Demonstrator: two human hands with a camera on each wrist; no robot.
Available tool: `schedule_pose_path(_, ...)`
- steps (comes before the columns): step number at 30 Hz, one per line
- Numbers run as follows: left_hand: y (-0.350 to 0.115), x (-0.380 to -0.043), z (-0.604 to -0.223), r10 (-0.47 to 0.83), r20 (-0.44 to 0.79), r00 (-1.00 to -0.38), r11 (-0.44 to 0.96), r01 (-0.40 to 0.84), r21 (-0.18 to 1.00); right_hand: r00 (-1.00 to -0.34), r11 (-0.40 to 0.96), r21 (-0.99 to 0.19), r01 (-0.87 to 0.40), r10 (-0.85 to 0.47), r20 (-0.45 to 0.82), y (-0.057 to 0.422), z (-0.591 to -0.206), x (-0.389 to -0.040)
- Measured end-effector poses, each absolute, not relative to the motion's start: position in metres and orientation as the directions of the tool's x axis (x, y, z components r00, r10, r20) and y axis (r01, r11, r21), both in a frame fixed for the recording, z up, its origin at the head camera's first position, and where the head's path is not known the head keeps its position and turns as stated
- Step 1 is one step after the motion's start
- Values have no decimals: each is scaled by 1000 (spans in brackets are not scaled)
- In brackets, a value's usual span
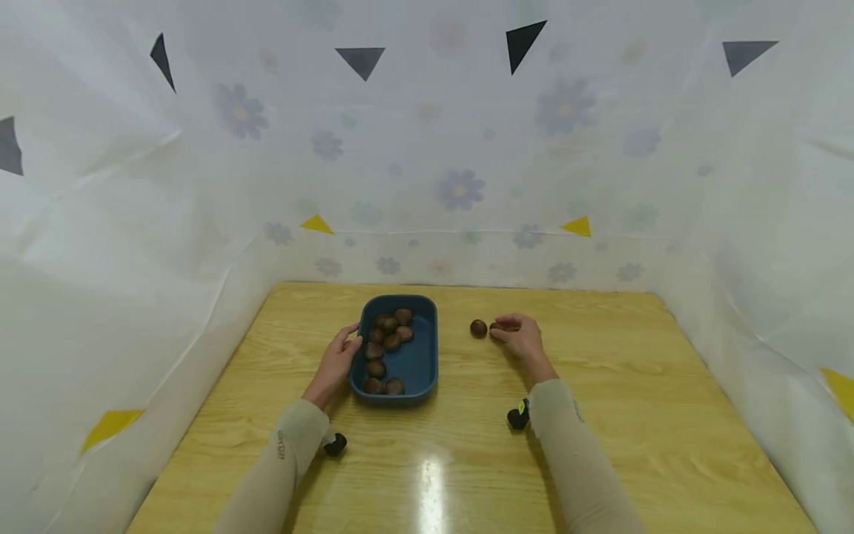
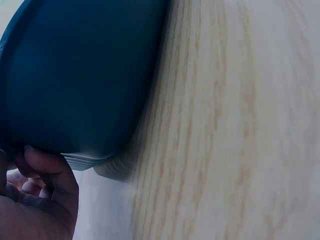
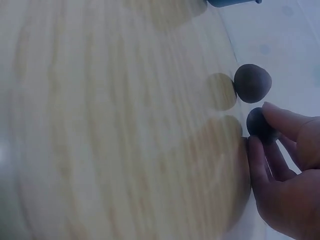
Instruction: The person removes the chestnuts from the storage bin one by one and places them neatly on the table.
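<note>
A dark blue rectangular box stands on the table with several brown chestnuts in it, mostly along its left side. My left hand holds the box at its left edge; in the left wrist view its bent fingers touch the outer wall. To the right of the box my right hand pinches a chestnut between thumb and fingers, low at the tabletop. Just left of it lies another chestnut, apart from the hand.
The wood-grain table ends at the back against a white flowered sheet, which also hangs along both sides. Small black devices sit at both wrists. Light glares off the table's front middle.
</note>
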State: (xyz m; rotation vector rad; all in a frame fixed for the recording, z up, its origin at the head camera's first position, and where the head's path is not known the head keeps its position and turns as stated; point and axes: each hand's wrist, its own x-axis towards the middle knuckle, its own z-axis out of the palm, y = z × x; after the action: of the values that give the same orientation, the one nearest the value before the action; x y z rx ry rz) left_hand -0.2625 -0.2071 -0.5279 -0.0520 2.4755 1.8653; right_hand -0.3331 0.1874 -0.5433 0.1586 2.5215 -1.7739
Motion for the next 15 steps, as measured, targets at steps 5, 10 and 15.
schedule_pose_path(5,-206,-263,-530,-7,-44,-999,294,-44,955,-987,263,-952,157,27,-156,189,-546,-330)
schedule_pose_path(10,-208,-265,-528,-19,-37,-999,302,-41,952,-993,330,-938,105,-18,-117,191,-544,-333)
schedule_pose_path(15,-209,-264,-526,-9,-39,-999,309,-39,950,-995,384,-921,69,-37,-90,193,-543,-336)
